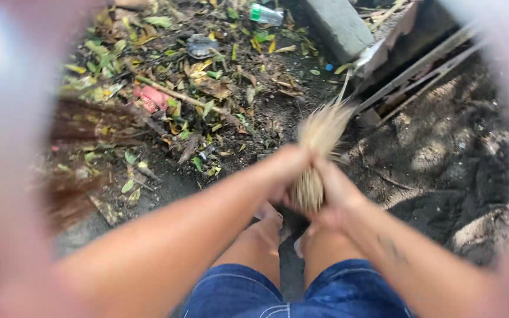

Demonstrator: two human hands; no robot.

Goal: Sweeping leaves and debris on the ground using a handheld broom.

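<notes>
Both of my hands grip a bundle of pale straw-like broom sticks (318, 141), blurred by motion, held out in front of my knees. My left hand (287, 171) closes around the bundle's lower part from the left. My right hand (337, 188) closes on it from the right. The bundle's loose end fans out upward, away from me. Below, my bare knees and blue denim shorts (301, 291) show.
Dark soil is littered with dry and green leaves, a stick (172, 93), a red wrapper (151, 97) and a plastic bottle (265, 14). A concrete block (340, 23) and metal bars (425, 70) lie at upper right. A brown broom-like blur (83, 153) sits left.
</notes>
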